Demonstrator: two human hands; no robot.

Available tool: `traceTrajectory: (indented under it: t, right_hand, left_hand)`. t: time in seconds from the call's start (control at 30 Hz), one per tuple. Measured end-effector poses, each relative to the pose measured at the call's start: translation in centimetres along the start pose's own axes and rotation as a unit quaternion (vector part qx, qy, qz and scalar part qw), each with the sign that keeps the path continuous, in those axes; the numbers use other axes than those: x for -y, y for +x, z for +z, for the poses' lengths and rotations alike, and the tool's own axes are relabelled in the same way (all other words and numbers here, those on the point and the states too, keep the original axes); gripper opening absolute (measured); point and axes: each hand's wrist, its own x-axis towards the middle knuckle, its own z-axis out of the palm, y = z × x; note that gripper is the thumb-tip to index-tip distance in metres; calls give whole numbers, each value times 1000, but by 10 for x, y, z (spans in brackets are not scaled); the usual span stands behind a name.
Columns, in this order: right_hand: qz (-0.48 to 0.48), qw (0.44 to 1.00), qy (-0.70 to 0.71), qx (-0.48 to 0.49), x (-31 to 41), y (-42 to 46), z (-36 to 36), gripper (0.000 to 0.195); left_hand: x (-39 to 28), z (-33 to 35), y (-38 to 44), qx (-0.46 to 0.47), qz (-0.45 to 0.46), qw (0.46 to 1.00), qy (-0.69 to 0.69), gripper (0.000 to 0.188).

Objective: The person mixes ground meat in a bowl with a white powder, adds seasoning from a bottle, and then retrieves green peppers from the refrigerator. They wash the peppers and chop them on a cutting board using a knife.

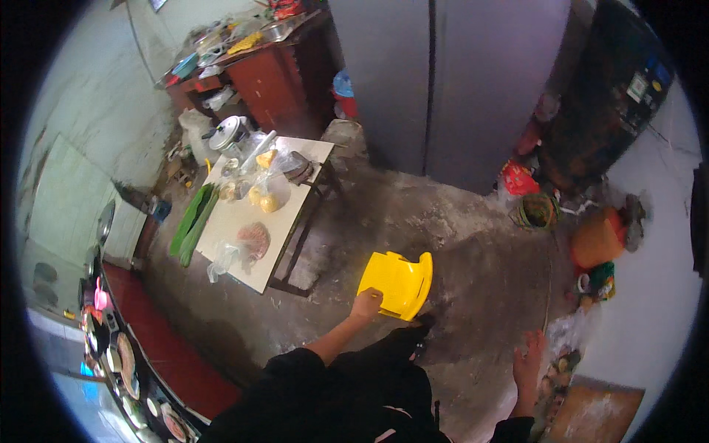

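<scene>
My left hand (367, 304) grips the near edge of a small yellow plastic chair (397, 282), which is in front of my legs. Off to the right, my right hand (530, 352) is held out with its fingers apart and nothing in it. Ahead and to the left of the chair stands a low table (279, 247) with a pale top and dark legs. On it are pinkish ground meat (254, 240) in clear plastic, yellowish round items (268, 202) in a bag, and a pot with a lid (225, 133). Long green leaves (194, 221) lie along its left edge.
A large grey two-door cabinet or refrigerator (388, 83) stands ahead. A cluttered reddish wooden desk (266, 86) is at the upper left. A woven basket (536, 211) and an orange container (597, 239) sit at the right. A counter with a red front (160, 338) runs along the left.
</scene>
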Motion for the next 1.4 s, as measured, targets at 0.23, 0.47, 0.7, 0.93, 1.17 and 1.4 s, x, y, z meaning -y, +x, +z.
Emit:
traceTrajectory:
  t: [0.23, 0.47, 0.7, 0.93, 1.17, 1.4]
  right_hand:
    - [-144, 972, -81, 166, -11, 104, -22, 27]
    - [-83, 942, 238, 219, 101, 255, -100, 18]
    - [-144, 899, 380, 166, 96, 444, -103, 25]
    - [-235, 955, -132, 128, 215, 580, 7, 25]
    - [-474, 845, -243, 36, 373, 711, 92, 23]
    - [-585, 704, -385, -121, 439, 785, 101, 35]
  left_hand:
    - [-30, 19, 21, -53, 1, 994, -100, 30]
    - [-124, -16, 58, -27, 71, 996, -48, 30]
    - [-30, -158, 117, -475, 33, 875, 90, 25]
    - [-17, -207, 115, -543, -187, 816, 63, 39]
    - [-105, -185, 240, -516, 40, 779, -353, 34]
    - [-321, -200, 348, -253, -12, 878, -406, 58]
